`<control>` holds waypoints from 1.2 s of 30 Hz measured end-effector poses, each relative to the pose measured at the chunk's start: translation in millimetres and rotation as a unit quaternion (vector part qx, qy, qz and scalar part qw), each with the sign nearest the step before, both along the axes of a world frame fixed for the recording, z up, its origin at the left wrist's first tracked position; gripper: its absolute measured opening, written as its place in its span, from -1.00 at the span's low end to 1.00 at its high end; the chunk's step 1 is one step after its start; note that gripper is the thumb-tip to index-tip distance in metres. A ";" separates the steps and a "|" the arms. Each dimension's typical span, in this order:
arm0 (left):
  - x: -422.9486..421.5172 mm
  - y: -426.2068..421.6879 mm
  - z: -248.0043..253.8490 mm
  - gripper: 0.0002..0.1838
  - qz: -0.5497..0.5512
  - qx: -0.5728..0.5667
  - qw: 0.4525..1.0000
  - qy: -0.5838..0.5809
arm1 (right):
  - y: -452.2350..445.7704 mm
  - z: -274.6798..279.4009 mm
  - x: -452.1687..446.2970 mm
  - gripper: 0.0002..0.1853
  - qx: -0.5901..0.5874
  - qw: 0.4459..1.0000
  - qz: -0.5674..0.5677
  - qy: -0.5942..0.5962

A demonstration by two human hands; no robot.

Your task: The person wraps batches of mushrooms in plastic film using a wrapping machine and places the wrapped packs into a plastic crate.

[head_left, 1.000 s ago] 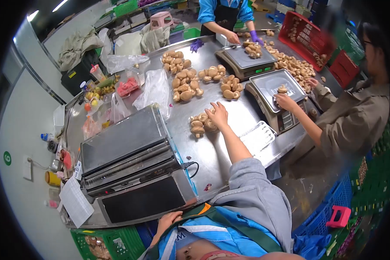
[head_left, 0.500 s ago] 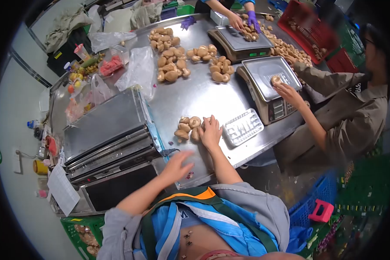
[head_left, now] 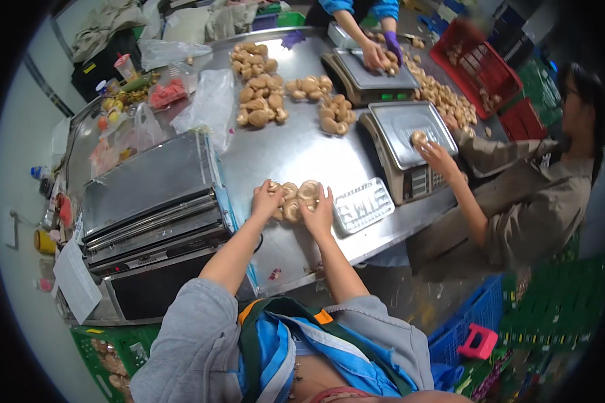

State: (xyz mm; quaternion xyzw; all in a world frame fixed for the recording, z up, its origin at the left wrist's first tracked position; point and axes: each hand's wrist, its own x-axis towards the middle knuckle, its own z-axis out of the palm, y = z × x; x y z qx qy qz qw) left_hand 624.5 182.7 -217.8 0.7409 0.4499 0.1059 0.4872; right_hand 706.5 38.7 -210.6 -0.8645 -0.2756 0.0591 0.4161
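A small cluster of brown mushrooms (head_left: 290, 193) lies on the metal table, several with pale undersides up. From its left side, my left hand (head_left: 265, 201) is closed around mushrooms at the edge. My right hand (head_left: 319, 213) grips a mushroom on the right side, thumb and fingers bent around it. The two hands enclose the cluster between them. Just right of my right hand sits a clear plastic tray (head_left: 364, 205), with nothing in it.
A wrapping machine (head_left: 158, 181) stands to my left. Mushroom piles (head_left: 259, 101) lie farther back. On the right, a co-worker's hand (head_left: 437, 158) holds a mushroom over a scale (head_left: 410, 138). Across the table, another person handles mushrooms at a second scale (head_left: 373, 77).
My left hand has come forward from near my body to the cluster's left side. My right hand has turned and closed on its right side. The co-worker opposite has lifted mushrooms.
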 end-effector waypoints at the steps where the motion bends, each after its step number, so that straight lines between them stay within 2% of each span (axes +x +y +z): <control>1: 0.2 -0.6 11.1 -0.28 -0.013 0.050 0.998 -0.036 | -1.1 20.6 -0.2 -0.19 0.014 1.000 -0.004 -0.004; 4: -13.5 3.4 92.0 -0.25 -0.052 0.194 0.974 -0.104 | 13.8 103.9 -3.8 -0.22 0.086 0.996 0.005 -0.008; 6: -38.7 27.1 144.3 -0.29 -0.030 0.222 0.960 -0.170 | 43.2 132.7 -12.2 -0.23 0.179 0.979 0.041 -0.084; 7: -54.3 49.5 153.6 -0.29 -0.007 0.230 0.959 -0.165 | 61.7 156.6 -27.3 -0.23 0.219 0.970 0.081 -0.068; 9: -96.9 97.5 171.0 -0.31 0.014 0.236 0.950 -0.206 | 109.5 165.6 -54.8 -0.23 0.230 0.960 0.139 -0.074; 11: -147.4 146.4 172.7 -0.34 0.074 0.248 0.953 -0.157 | 160.4 164.5 -88.2 -0.22 0.226 0.951 0.200 -0.068; 12: -178.1 180.8 168.3 -0.36 0.052 0.222 0.959 -0.169 | 188.0 157.6 -106.7 -0.22 0.216 0.948 0.226 -0.052; 13: -207.4 216.3 144.8 -0.35 0.080 0.194 0.957 -0.201 | 213.7 152.6 -127.3 -0.21 0.210 0.945 0.249 -0.018; 16: -297.3 238.1 166.1 -0.33 0.123 0.132 0.978 -0.108 | 271.4 131.3 -194.3 -0.17 0.166 0.929 0.325 0.060; 17: -322.7 252.3 159.5 -0.33 0.129 0.136 0.976 -0.111 | 281.9 128.0 -218.0 -0.16 0.144 0.927 0.337 0.083; 19: -362.1 275.3 146.4 -0.32 0.121 0.036 0.989 -0.075 | 294.1 121.3 -259.1 -0.13 0.080 0.939 0.328 0.065; 21: -382.4 293.6 140.4 -0.32 0.123 0.015 0.986 -0.116 | 305.6 119.1 -284.6 -0.12 0.051 0.946 0.319 0.036; 23: -395.3 310.6 131.8 -0.32 0.122 -0.028 0.970 -0.207 | 300.4 129.1 -287.0 -0.06 0.042 0.944 0.323 0.057; 24: -405.2 318.5 125.8 -0.32 0.114 -0.029 0.971 -0.209 | 295.7 129.1 -285.2 -0.07 0.040 0.945 0.318 0.060; 26: -427.2 305.0 135.5 -0.35 0.099 0.075 0.953 -0.277 | 274.7 126.0 -274.0 -0.11 0.057 0.940 0.324 0.088; 27: -444.1 294.7 142.6 -0.44 0.067 0.141 0.946 -0.282 | 258.6 123.0 -265.2 -0.15 0.073 0.932 0.335 0.115; 29: -495.3 273.8 181.3 -0.51 -0.102 0.230 0.955 -0.158 | 225.2 129.0 -243.4 -0.45 0.077 0.931 0.350 0.065; 30: -517.7 278.0 188.9 -0.58 -0.239 0.371 0.897 -0.033 | 209.9 140.8 -233.8 -0.60 0.028 0.932 0.359 0.043; 31: -535.8 282.9 190.2 -0.63 -0.363 0.492 0.786 0.089 | 199.0 153.8 -225.3 -0.68 -0.041 0.925 0.374 -0.059; 32: -547.2 285.7 187.1 -0.63 -0.374 0.487 0.785 0.085 | 192.4 162.6 -215.9 -0.63 -0.123 0.891 0.415 -0.136; 34: -557.0 292.7 187.9 -0.66 -0.474 0.607 0.632 0.082 | 184.6 170.9 -206.4 -0.55 -0.185 0.816 0.485 -0.255; 36: -548.9 292.6 187.6 -0.66 -0.473 0.626 0.617 0.062 | 189.0 158.7 -203.2 -0.49 -0.255 0.718 0.532 -0.370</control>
